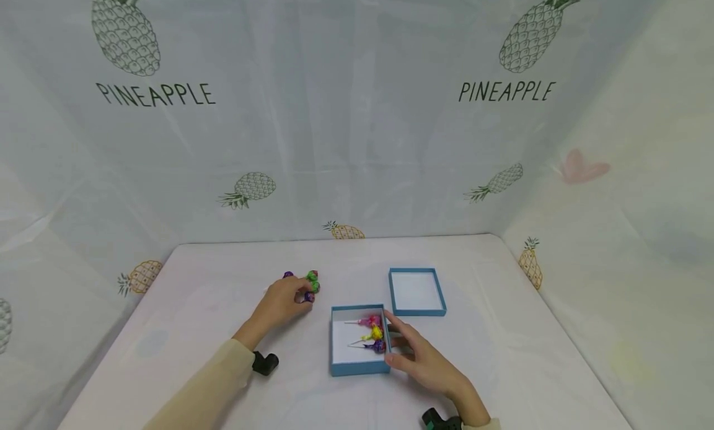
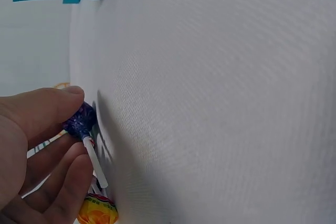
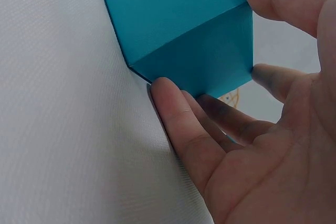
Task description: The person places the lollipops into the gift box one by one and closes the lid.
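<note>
Hands [image 1: 286, 295] [image 1: 425, 360] apart, left fingers [image 2: 77, 174] curled

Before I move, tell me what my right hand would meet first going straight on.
The open blue box, whose right side your right hand touches; beyond that side, probably the lollipops inside, though depth is unclear.

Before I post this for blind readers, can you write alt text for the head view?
A person's left hand pinches a purple lollipop near green ones on a white table; the right hand touches an open blue box holding pink, yellow and purple lollipops. A blue lid lies beyond the box.
</note>
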`<control>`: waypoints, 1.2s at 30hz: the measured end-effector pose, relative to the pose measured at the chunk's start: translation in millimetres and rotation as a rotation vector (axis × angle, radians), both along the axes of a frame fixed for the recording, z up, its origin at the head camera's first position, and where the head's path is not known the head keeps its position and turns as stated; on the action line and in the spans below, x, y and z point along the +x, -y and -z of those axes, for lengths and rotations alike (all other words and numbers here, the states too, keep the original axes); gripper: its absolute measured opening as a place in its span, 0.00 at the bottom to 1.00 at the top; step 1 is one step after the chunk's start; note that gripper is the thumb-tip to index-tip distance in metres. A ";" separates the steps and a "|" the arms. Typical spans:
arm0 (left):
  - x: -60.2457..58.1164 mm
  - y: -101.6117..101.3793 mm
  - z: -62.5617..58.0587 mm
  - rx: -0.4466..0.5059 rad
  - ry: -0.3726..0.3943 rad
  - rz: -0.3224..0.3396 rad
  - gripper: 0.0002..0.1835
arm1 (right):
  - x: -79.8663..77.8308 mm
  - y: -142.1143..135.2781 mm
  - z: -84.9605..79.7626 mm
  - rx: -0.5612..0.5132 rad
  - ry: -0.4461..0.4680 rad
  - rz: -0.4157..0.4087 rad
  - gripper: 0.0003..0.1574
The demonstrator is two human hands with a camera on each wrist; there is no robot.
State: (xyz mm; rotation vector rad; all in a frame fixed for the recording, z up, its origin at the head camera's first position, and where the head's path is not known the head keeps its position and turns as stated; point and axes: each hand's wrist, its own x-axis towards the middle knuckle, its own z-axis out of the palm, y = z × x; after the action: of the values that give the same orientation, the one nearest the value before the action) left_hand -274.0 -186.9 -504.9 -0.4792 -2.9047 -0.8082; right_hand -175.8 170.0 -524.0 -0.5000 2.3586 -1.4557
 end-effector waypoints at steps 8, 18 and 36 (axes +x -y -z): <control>-1.4 -4.4 2.4 0.011 -0.012 -0.023 0.15 | -0.8 -2.4 2.3 0.008 -0.005 0.004 0.50; -4.3 -6.9 6.4 0.006 0.024 -0.031 0.11 | -1.1 -2.6 2.7 -0.009 0.001 -0.010 0.50; 2.7 -15.7 -6.6 -0.002 -0.010 0.007 0.12 | -2.3 -2.6 1.7 -0.014 -0.007 -0.015 0.50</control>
State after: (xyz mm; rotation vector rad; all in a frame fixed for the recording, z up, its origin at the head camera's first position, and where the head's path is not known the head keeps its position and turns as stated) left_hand -271.3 -171.2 -498.2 -0.4918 -2.8962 -0.8019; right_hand -178.0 172.6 -525.7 -0.5261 2.3470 -1.4672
